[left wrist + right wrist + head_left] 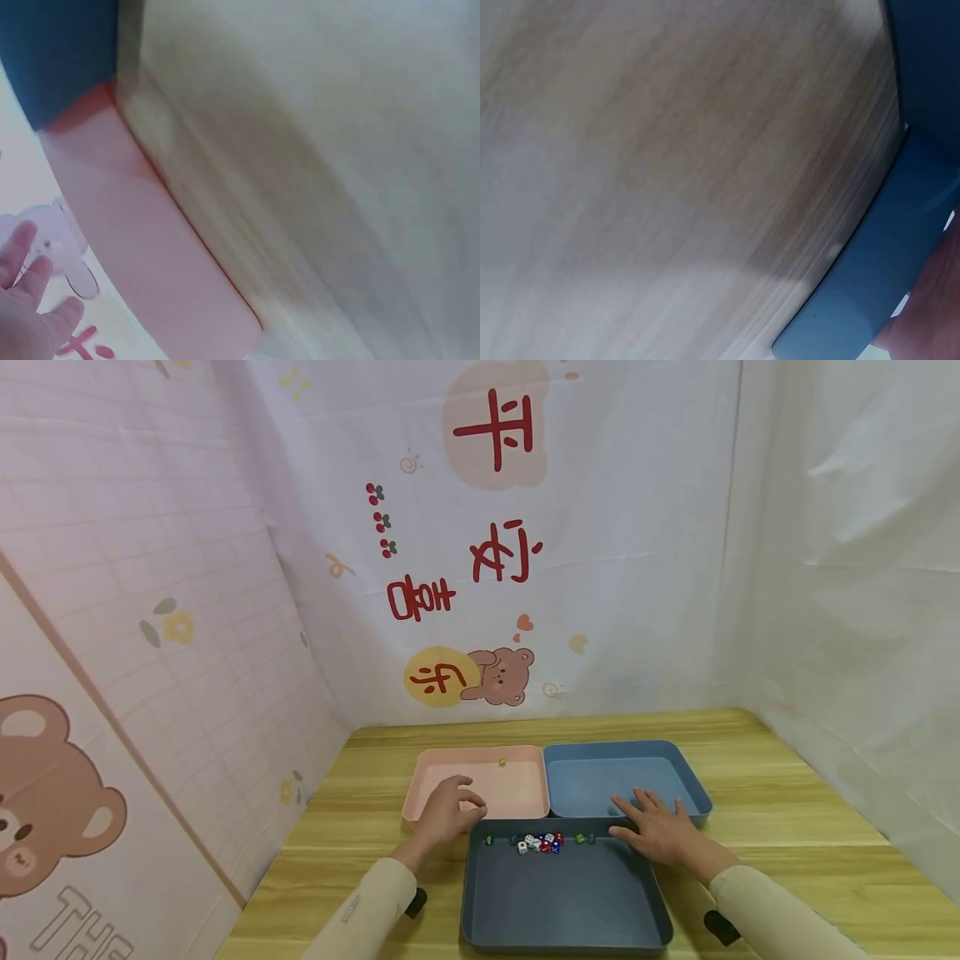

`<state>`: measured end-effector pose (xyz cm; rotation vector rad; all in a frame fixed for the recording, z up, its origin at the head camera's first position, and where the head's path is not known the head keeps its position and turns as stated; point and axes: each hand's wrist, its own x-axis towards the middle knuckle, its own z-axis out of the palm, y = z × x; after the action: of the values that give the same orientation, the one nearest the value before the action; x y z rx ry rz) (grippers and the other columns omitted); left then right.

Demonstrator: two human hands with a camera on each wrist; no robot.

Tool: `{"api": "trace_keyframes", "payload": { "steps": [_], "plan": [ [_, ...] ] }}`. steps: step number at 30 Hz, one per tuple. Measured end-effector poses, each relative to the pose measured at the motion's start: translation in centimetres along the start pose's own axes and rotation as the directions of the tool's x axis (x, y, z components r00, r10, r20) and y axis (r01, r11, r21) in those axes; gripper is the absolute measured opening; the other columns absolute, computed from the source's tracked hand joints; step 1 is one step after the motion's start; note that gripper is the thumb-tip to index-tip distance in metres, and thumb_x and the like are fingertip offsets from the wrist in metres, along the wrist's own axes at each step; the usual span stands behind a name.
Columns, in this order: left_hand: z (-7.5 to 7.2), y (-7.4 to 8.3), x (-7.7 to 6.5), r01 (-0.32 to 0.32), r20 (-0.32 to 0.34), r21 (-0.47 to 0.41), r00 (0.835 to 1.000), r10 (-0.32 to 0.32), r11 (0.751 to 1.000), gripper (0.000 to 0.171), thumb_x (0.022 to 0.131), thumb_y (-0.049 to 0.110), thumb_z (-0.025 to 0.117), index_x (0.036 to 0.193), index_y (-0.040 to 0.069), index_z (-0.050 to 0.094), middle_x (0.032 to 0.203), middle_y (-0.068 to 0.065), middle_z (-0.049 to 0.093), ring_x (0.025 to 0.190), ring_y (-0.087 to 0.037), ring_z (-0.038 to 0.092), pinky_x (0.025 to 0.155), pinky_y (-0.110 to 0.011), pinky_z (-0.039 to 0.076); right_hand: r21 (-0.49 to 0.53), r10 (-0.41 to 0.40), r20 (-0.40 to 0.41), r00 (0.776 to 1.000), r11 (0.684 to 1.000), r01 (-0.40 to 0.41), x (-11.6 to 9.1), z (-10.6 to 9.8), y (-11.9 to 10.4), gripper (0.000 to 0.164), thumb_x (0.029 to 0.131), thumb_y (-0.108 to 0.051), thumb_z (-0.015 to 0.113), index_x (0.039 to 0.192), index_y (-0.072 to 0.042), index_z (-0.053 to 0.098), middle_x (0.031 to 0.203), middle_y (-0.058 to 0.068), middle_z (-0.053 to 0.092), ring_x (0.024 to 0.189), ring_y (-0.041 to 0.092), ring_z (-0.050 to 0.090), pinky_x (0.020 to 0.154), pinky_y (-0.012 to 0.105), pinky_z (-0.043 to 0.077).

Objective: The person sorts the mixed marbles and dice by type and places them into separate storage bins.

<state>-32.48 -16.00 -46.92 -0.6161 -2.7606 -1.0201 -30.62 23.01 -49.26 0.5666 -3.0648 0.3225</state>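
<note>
My left hand [448,812] hovers over the front of the pink tray [517,789], its fingers loosely bent with nothing between them. A small yellow-green die [502,762] lies near that tray's back wall. Spread fingers of my right hand [662,831] reach over the front edge of the blue tray [600,777], beside the dark tray's back right corner. Along the back of the dark grey-blue tray [562,902] lie several small dice: white dice [531,841] bunched with red and blue ones, a dark green die [489,840] to the left, and a yellow-green die [580,838] to the right.
All three trays stand close together on a wood-grain table [345,843], the dark one nearest me. White printed sheets [637,568] hang behind the table and at both sides. Black wrist straps [417,903] show under the sleeves.
</note>
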Motion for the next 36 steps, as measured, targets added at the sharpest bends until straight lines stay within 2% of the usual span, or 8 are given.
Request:
{"api": "trace_keyframes", "payload": {
  "steps": [5, 12, 17, 24, 31, 36],
  "plan": [
    [-0.8, -0.6, 1.4, 0.082, -0.05, -0.112, 0.995, -0.088, 0.99, 0.015, 0.095, 0.023, 0.069, 0.1, 0.011, 0.077, 0.142, -0.022, 0.048, 0.134, -0.044, 0.039, 0.107, -0.061, 0.034, 0.002, 0.0, 0.002, 1.0, 1.0, 0.0, -0.1, -0.1, 0.0, 0.072, 0.097, -0.059, 0.048, 0.149, -0.01, 0.045, 0.15, 0.033, 0.034, 0.135, 0.056, 0.033, 0.098, 0.082, 0.013],
    [-0.9, -1.5, 2.7, 0.145, -0.133, -0.183, 0.976, -0.17, 0.972, 0.016, 0.095, 0.023, 0.07, 0.102, 0.01, 0.076, 0.141, -0.02, 0.049, 0.134, -0.041, 0.041, 0.105, -0.059, 0.038, 0.01, 0.008, 0.003, 1.0, 1.0, -0.008, -0.1, 0.0, -0.1, 0.071, 0.098, -0.06, 0.047, 0.15, -0.012, 0.046, 0.151, 0.032, 0.034, 0.136, 0.054, 0.033, 0.099, 0.082, 0.013],
    [-0.5, -1.9, 3.3, 0.166, -0.161, -0.161, 0.968, -0.192, 0.973, 0.016, 0.095, 0.022, 0.069, 0.101, 0.009, 0.076, 0.138, -0.019, 0.052, 0.131, -0.04, 0.045, 0.104, -0.058, 0.04, 0.003, 0.007, 0.0, 1.0, 1.0, -0.007, -0.1, -0.1, -0.1, 0.071, 0.098, -0.06, 0.048, 0.149, -0.011, 0.047, 0.15, 0.032, 0.034, 0.135, 0.054, 0.034, 0.099, 0.082, 0.014],
    [0.5, -1.7, 4.1, 0.193, -0.131, -0.129, 0.969, -0.21, 0.973, 0.015, 0.096, 0.019, 0.068, 0.101, 0.008, 0.077, 0.137, -0.022, 0.053, 0.129, -0.038, 0.048, 0.104, -0.056, 0.04, 0.004, 0.014, 0.013, 1.0, 1.0, -0.014, -0.1, -0.2, -0.2, 0.072, 0.097, -0.061, 0.047, 0.149, -0.011, 0.046, 0.151, 0.032, 0.034, 0.136, 0.054, 0.033, 0.099, 0.082, 0.014],
    [1.4, -1.6, 4.8, 0.203, -0.142, -0.105, 0.966, -0.217, 0.974, 0.014, 0.095, 0.021, 0.07, 0.099, 0.01, 0.077, 0.133, -0.019, 0.056, 0.126, -0.038, 0.05, 0.103, -0.057, 0.041, 0.01, 0.017, 0.02, 1.0, 1.0, -0.017, -0.1, -0.2, -0.3, 0.071, 0.098, -0.06, 0.047, 0.149, -0.012, 0.046, 0.151, 0.032, 0.033, 0.136, 0.054, 0.033, 0.1, 0.081, 0.013],
    [1.8, -1.7, 5.0, 0.198, -0.12, -0.088, 0.971, -0.208, 0.976, 0.024, 0.095, 0.022, 0.069, 0.114, 0.008, 0.074, 0.135, -0.018, 0.055, 0.127, -0.038, 0.049, 0.104, -0.057, 0.04, 0.017, 0.013, 0.021, 1.0, 1.0, -0.013, -0.1, -0.1, -0.2, 0.07, 0.098, -0.059, 0.047, 0.15, -0.012, 0.046, 0.151, 0.032, 0.033, 0.136, 0.054, 0.033, 0.1, 0.082, 0.013]
  ]
}}
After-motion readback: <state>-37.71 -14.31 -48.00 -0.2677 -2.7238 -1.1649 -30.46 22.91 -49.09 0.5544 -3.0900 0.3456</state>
